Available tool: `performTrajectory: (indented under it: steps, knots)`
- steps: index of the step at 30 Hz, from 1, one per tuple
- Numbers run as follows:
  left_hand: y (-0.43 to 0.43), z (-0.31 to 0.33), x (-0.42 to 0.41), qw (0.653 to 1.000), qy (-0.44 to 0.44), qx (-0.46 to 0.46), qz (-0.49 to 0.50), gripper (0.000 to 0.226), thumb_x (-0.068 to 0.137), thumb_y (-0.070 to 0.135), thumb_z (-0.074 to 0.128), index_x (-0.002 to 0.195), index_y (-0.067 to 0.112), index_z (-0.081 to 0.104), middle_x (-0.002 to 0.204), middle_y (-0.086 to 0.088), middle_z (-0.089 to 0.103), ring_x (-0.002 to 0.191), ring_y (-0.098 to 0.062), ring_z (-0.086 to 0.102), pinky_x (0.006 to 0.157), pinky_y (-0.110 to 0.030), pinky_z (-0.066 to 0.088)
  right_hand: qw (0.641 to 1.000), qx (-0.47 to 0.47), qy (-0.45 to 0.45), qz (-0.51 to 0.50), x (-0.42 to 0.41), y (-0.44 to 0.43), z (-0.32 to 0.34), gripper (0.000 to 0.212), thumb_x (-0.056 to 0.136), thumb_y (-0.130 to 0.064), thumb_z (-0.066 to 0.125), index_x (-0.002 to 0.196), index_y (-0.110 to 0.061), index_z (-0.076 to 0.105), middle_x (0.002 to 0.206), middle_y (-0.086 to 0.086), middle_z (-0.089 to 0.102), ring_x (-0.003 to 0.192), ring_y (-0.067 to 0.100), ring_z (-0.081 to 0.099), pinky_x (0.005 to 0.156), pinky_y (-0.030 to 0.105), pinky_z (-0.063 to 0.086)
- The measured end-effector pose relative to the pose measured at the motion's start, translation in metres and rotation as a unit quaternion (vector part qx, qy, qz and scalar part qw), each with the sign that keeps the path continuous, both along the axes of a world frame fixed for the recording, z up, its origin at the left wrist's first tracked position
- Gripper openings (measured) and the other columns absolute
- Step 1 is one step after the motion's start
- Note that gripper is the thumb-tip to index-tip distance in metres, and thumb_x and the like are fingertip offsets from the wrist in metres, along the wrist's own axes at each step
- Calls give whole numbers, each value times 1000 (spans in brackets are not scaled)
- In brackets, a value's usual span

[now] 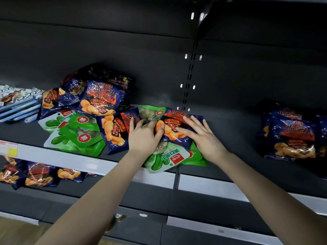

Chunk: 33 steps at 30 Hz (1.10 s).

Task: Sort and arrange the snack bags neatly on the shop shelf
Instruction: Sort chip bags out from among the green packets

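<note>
Blue chip bag (178,131) lies on green snack bags (164,160) at the shelf (230,138) front, left hand (143,138) in a pinching grip on its edge, right hand (203,137) flat and open on it. Sorting appears midway; the bag likely needs lifting clear next.

A dark grey metal shelving unit fills the view, its back panel (106,41) plain and matt. A slotted upright (190,71) runs down the back panel right of centre and splits the unit into two bays. Small bright glints sit beside its slots; otherwise the light is dim and even. The shelf (230,131) is dark grey, with a white price rail (79,160) along its front edge. That rail carries a white and yellow price label (8,148) at the far left. A lower shelf (141,197) of the same grey lies beneath it, and another white rail (221,227) sits lower still. At the bottom left corner shows a strip of wood-coloured floor (16,230).
</note>
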State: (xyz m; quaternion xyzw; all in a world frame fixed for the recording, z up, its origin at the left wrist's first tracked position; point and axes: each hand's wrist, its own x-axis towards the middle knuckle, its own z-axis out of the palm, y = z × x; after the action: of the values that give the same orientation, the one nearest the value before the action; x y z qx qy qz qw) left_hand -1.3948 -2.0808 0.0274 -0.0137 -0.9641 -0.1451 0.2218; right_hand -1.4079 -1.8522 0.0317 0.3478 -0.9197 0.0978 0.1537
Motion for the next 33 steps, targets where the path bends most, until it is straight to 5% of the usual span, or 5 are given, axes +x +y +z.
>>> performTrajectory:
  steps: [7, 12, 17, 24, 33]
  knots:
    - [1, -1, 3, 1000, 28, 1, -10, 58, 89, 57, 26, 103, 19, 67, 101, -6, 72, 118, -25, 53, 113, -46, 10, 988, -127, -47, -69, -1, 6, 20, 67, 91, 11, 36, 137, -37, 43, 157, 0, 15, 145, 17, 4, 117, 39, -5]
    - [1, -1, 3, 999, 35, 0, -13, 62, 87, 58, 24, 99, 19, 71, 107, -1, 71, 116, -22, 54, 114, -46, 13, 972, -210, -56, -92, -3, -4, 51, 50, 102, -15, 31, 148, -29, 21, 156, 1, 17, 145, 17, 9, 117, 40, -2]
    - [0, -2, 3, 999, 30, -1, -11, 58, 88, 58, 27, 98, 21, 71, 104, 1, 71, 115, -22, 54, 113, -45, 13, 973, -208, -47, -91, -6, -22, 76, 45, 103, -31, 28, 147, -23, 28, 153, 2, 25, 142, 17, 17, 115, 41, 1]
    - [1, -1, 3, 999, 36, -2, -9, 56, 87, 57, 30, 93, 19, 72, 102, 1, 72, 112, -22, 56, 113, -44, 14, 984, -66, -111, -125, -7, -42, 73, 100, 69, -83, 27, 151, -28, 7, 159, 4, 6, 145, 28, 4, 116, 47, 6]
    - [1, -2, 2, 999, 39, 6, -8, 48, 86, 53, 40, 97, 18, 71, 101, -3, 72, 110, -23, 57, 113, -45, 15, 983, -29, -104, -151, -12, -42, 31, 111, 68, -74, 56, 151, -24, 1, 158, 3, 9, 144, 24, 4, 117, 46, 4]
